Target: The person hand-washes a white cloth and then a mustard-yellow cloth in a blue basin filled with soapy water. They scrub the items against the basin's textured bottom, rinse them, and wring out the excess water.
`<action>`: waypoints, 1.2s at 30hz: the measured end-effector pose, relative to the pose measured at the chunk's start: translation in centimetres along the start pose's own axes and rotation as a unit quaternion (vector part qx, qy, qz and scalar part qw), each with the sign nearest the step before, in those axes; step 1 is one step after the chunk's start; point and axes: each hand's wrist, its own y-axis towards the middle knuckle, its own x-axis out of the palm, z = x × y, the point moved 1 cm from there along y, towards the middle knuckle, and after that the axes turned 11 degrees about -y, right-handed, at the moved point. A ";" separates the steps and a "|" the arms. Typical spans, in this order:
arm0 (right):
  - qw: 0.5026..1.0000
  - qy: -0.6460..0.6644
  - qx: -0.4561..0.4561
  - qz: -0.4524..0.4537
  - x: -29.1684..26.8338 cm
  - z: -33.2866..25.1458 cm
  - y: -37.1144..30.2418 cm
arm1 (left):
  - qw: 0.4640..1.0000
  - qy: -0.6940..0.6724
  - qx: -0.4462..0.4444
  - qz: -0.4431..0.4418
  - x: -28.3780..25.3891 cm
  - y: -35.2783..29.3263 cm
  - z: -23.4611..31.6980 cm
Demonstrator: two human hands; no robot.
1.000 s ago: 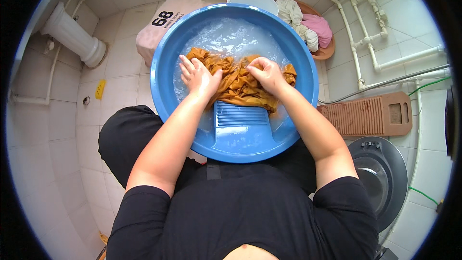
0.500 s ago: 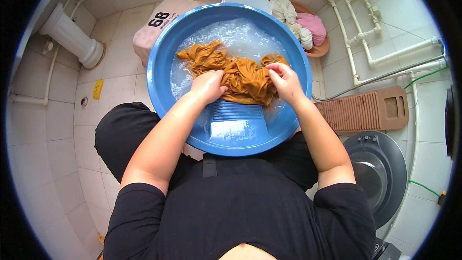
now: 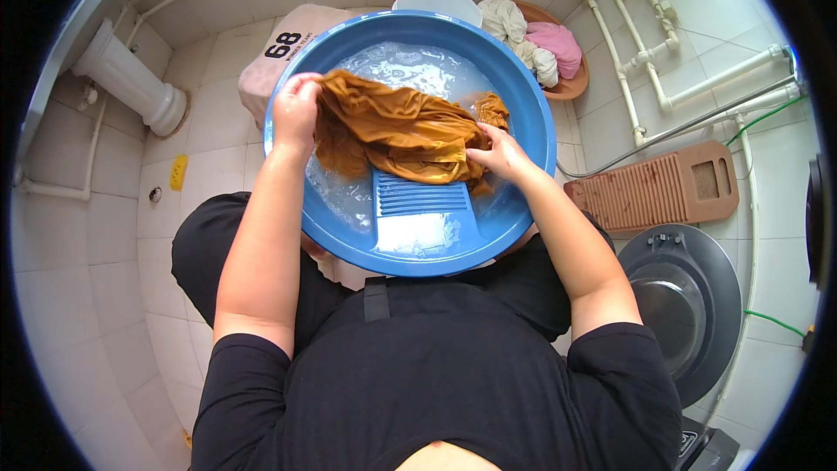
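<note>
A wet mustard-brown garment [image 3: 397, 126] is stretched sideways across the big blue washtub [image 3: 292, 218], partly lifted over soapy water [image 3: 401, 61]. My left hand [image 3: 296, 109] grips its left end near the tub's left rim, fingers closed on the cloth. On the right, my right hand [image 3: 501, 155] pinches the garment's edge between thumb and fingers. Part of the cloth behind that hand still lies in the water. The tub's built-in ribbed washboard [image 3: 422, 198] shows just below the garment, on the side closest to me. What kind of garment it is, I cannot tell.
Behind the tub are a pink cloth-covered item [image 3: 270, 65], a white basin [image 3: 440, 2] and a brown basin [image 3: 571, 87] of laundry. At right lie a brown washboard [image 3: 654, 185] and a grey oval basin [image 3: 689, 323]. White pipes [image 3: 610, 44] run along the wall.
My left hand has moved left and up to the tub's rim, pulling the garment's end with it. The bunched cloth is now spread out. My right hand has shifted slightly down and left.
</note>
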 end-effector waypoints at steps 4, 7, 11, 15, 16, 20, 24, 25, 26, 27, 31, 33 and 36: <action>0.993 -0.097 0.063 0.019 0.4 0.1 1.5 | 0.883 0.464 0.011 -0.068 0.0 -1.1 -1.6; 0.997 0.065 0.024 0.020 -0.1 0.0 2.5 | 0.797 0.579 0.159 -0.071 1.8 -3.6 -1.6; 0.937 0.342 -0.074 0.021 -3.2 -6.2 1.1 | 0.783 0.533 0.183 -0.263 3.4 -4.5 -1.9; 0.914 0.370 -0.166 -0.024 -6.3 -13.8 -1.8 | 0.798 0.505 0.181 -0.274 3.6 -4.7 -1.4; 0.918 0.351 -0.181 -0.030 -6.6 -14.4 -2.1 | 0.814 0.470 0.221 -0.259 3.8 -4.7 -1.3; 0.956 0.216 -0.159 -0.118 -5.4 -12.9 -1.3 | 0.894 0.252 0.145 -0.341 2.9 -3.0 -2.7; 0.988 0.089 -0.069 -0.103 -4.0 -8.1 -0.1 | 0.917 0.134 -0.098 -0.363 2.0 -2.9 -1.3; 0.993 0.081 -0.035 -0.077 -3.7 -6.7 0.5 | 0.897 0.154 -0.149 -0.386 2.1 -3.1 -1.3; 0.999 0.012 -0.026 -0.025 -3.7 -5.6 1.2 | 0.874 0.173 -0.200 -0.409 2.3 -3.4 -1.1; 0.998 -0.057 -0.018 0.027 -3.9 -4.9 1.8 | 0.847 0.193 -0.248 -0.429 2.6 -3.9 -0.5; 0.976 -0.166 -0.093 0.104 -2.1 -2.4 4.8 | 0.692 0.245 -0.330 -0.593 4.7 -6.8 -2.0; 0.971 -0.218 -0.056 0.078 -0.3 -0.9 5.8 | 0.671 0.221 -0.357 -0.610 6.2 -8.0 1.3; 0.971 -0.231 0.041 -0.040 2.2 -0.5 6.6 | 0.760 0.219 -0.266 -0.550 5.6 -6.7 -0.4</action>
